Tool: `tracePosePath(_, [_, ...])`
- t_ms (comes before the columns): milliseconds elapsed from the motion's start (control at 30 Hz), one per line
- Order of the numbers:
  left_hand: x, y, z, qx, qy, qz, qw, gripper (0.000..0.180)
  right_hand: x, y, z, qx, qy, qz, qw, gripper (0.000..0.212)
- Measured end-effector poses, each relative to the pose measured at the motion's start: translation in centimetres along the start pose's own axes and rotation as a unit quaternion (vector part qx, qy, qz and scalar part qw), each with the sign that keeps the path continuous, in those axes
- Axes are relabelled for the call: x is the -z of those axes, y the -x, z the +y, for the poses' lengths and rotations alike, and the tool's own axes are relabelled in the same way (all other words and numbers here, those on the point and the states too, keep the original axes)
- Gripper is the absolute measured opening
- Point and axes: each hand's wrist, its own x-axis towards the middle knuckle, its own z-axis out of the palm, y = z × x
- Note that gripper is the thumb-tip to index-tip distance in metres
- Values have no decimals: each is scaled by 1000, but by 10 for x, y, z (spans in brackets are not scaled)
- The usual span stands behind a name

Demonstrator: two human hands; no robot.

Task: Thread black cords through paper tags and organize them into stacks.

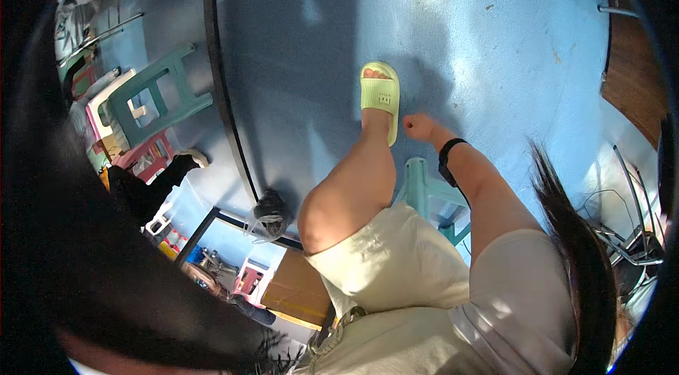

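Note:
My right hand (421, 127) hangs low over the blue floor, closed in a fist, with nothing visible in it. A black band (449, 163) circles that wrist. Just left of the hand is my foot in a light green slide sandal (382, 95). Close below the hand, partly hidden by my forearm and shorts, stands a teal plastic stool (419, 187). My left hand is out of view; a large dark blurred shape covers the lower left.
A black bar (219, 67) runs across the floor at left, with a dark plastic bag (271, 212) near its lower end. Teal stools (166, 95) stand farther left. A cardboard box (297, 289) lies lower left. Metal-legged furniture (629, 240) and cables are at right.

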Motion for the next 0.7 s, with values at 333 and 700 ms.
tracePosePath(333, [-47, 46, -55, -46, 112, 60, 991, 7, 42, 63, -84, -111, -174, -90, 974, 18])
tracePosePath(700, [-50, 49, -36, -3, 60, 135, 989, 29, 45, 192, -137, -40, -237, -155, 958, 9])
